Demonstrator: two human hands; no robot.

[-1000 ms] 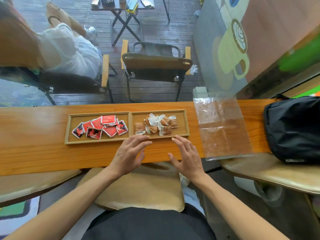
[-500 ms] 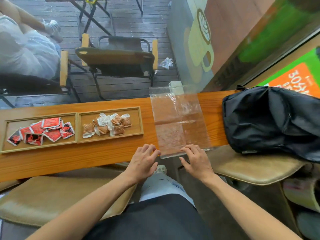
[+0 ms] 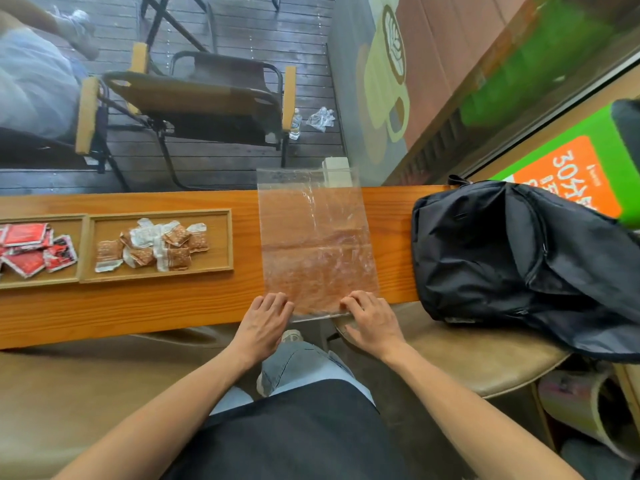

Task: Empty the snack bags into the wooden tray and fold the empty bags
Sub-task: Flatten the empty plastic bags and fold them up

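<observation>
Head view: snacks (image 3: pixel 154 245) already in wooden tray (image 3: pixel 157 276); both hands, left (image 3: pixel 264 323) and right (image 3: pixel 372 322), press open-fingered on empty clear bag (image 3: pixel 317 244); folding remains.

This looks like a café with window-side seating: a long narrow wooden counter (image 3: pixel 138 313) runs along a glass pane, with padded stools (image 3: pixel 467 351) tucked under it. Outside lies a wet wooden deck (image 3: pixel 242 32) with folding chairs (image 3: pixel 207 98) (one is occupied). A coffee cup picture (image 3: pixel 388 84) decorates the wall.
</observation>
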